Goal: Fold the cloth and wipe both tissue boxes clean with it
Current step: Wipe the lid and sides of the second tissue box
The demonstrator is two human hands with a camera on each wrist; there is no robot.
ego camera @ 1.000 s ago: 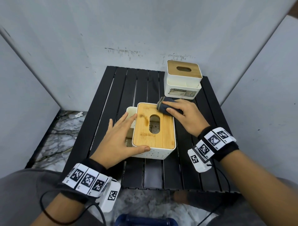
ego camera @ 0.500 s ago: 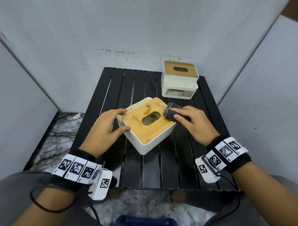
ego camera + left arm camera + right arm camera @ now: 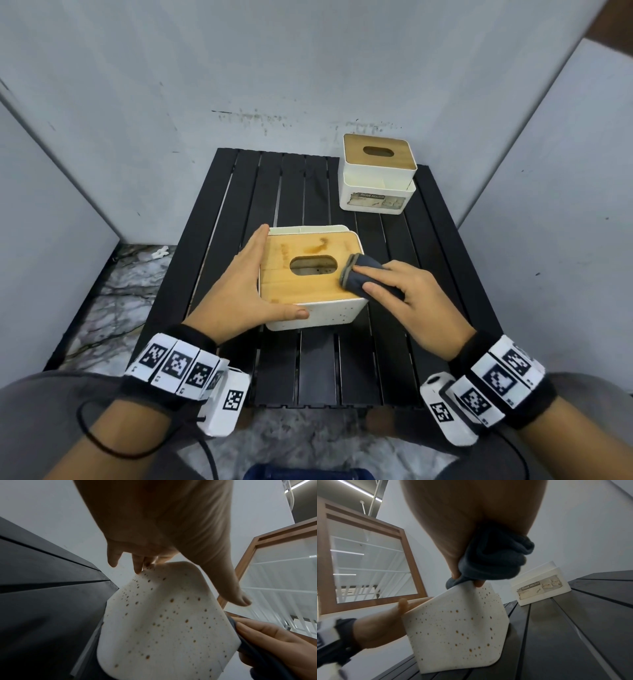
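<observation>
Right hand [image 3: 416, 301] grips the folded cloth [image 3: 359, 279] on the near tissue box [image 3: 308, 277]. Left hand [image 3: 239, 291], fingers straight, braces its left side.

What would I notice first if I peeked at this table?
Probably the near box, mid-table, with its stained wooden lid and brown-speckled white sides. A right hand presses a dark folded cloth onto the lid's right edge, while the left hand steadies the box's left side. A cleaner-looking second box sits at the table's far right corner.

left hand [image 3: 171, 534] flat on speckled tissue box [image 3: 163, 628]; slatted table [image 3: 42, 601] beneath
</observation>
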